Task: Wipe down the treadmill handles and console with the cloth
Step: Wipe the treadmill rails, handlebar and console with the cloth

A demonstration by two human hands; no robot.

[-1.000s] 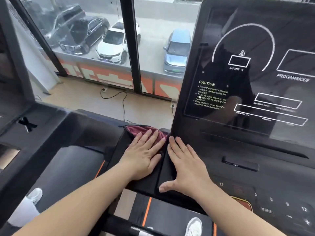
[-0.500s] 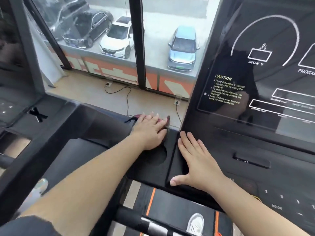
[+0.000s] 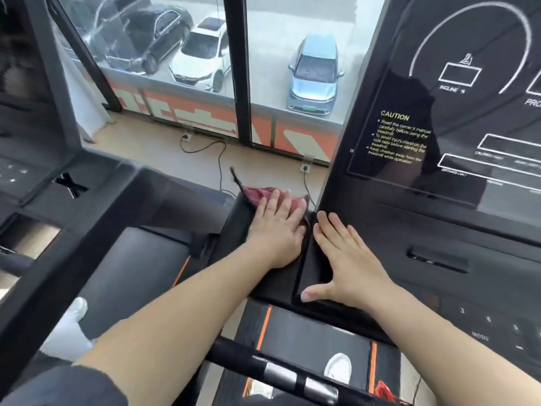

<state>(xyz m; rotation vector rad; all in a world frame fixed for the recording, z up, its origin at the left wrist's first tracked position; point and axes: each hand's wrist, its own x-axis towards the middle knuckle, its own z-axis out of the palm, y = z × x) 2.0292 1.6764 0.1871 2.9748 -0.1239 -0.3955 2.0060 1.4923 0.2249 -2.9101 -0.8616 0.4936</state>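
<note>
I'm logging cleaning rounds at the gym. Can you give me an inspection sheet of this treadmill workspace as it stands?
Surface: black console tray, glossy, beside the dark screen.
Job's things: maroon cloth bunched on the tray; handlebar below.
Clutter: nothing seen.
Grips: left hand flat on the cloth; right hand flat on the tray, holding nothing.
Cables: two black cords from floor sockets.
Surroundings: window, parked cars outside, wooden floor.
</note>
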